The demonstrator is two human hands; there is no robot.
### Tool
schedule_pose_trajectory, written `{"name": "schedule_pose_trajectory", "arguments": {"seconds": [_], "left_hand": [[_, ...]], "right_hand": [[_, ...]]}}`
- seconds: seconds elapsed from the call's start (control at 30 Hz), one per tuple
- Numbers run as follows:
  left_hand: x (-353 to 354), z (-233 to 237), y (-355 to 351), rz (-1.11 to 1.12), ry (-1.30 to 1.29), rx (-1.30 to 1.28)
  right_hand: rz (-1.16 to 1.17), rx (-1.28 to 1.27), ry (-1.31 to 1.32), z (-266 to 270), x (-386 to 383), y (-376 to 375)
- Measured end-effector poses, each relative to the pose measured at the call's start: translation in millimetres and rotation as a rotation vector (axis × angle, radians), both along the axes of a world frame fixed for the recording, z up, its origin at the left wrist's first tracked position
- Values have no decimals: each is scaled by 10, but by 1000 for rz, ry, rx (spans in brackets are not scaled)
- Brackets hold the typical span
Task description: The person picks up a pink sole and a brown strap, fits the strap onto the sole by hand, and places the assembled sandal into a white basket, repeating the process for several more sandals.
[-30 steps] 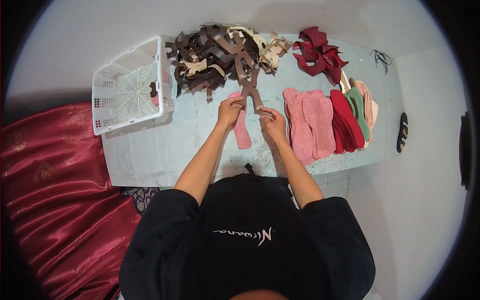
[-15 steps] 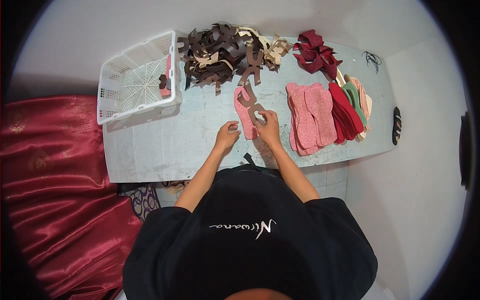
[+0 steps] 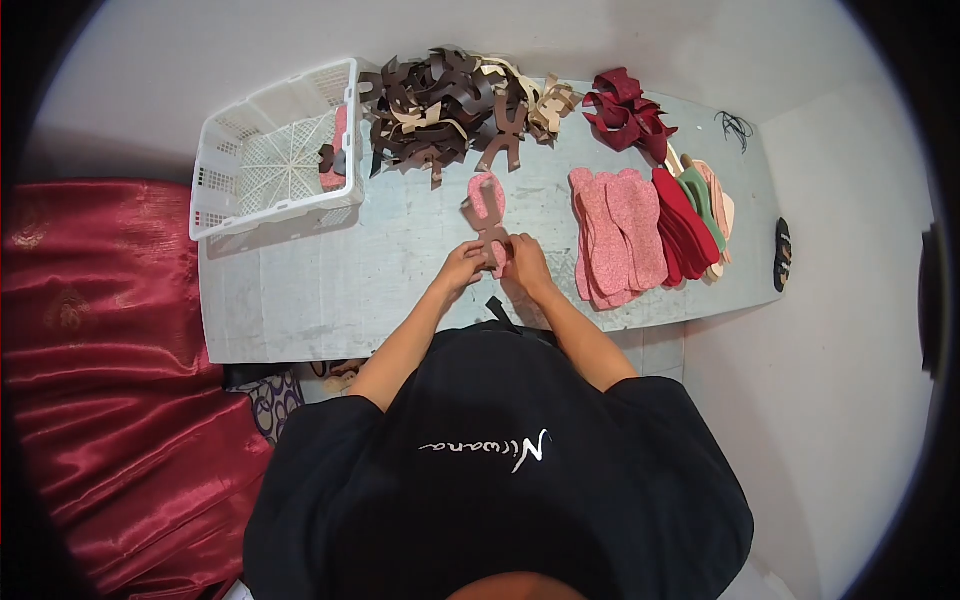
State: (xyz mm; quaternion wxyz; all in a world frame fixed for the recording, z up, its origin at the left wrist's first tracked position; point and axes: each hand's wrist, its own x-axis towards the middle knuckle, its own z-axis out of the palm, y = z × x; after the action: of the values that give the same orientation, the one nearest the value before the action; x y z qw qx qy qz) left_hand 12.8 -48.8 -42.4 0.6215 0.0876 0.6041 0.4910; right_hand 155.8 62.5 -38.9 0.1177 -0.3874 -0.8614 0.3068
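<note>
Two hands close together | left hand [image 3: 462, 268], right hand [image 3: 527, 265] pinch near end of pink speckled foam insole [image 3: 484, 192], pointing 12 o'clock | brown leather strap piece [image 3: 493, 236] atop, probably loose | risk: strap slides askew if pinch shifts

Black short-sleeved T-shirt [image 3: 500, 510] fills lower centre of frame. White slanted script lettering [image 3: 485, 452] across the chest. Sleeves [image 3: 315, 440] end above the elbow. Forearms bare up to left hand [image 3: 460, 268] and right hand [image 3: 528, 266], mid-frame.
</note>
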Motion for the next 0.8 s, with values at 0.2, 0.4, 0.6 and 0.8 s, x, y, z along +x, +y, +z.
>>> {"name": "schedule_pose_trajectory", "arguments": {"seconds": [0.2,0.4,0.6,0.8], "left_hand": [[-100,150,35,334,86,100],[-240,187,131,483,-434,116],[-306,370,304,506,-504,344],[-481,401,622,470,221,419]], "right_hand": [[-244,-473,358,-7,4,86],[-348,-1016,604,531,-12,164],[-266,-1266,783,684,-29,374],[-390,-637,372,295,-122,682]]}}
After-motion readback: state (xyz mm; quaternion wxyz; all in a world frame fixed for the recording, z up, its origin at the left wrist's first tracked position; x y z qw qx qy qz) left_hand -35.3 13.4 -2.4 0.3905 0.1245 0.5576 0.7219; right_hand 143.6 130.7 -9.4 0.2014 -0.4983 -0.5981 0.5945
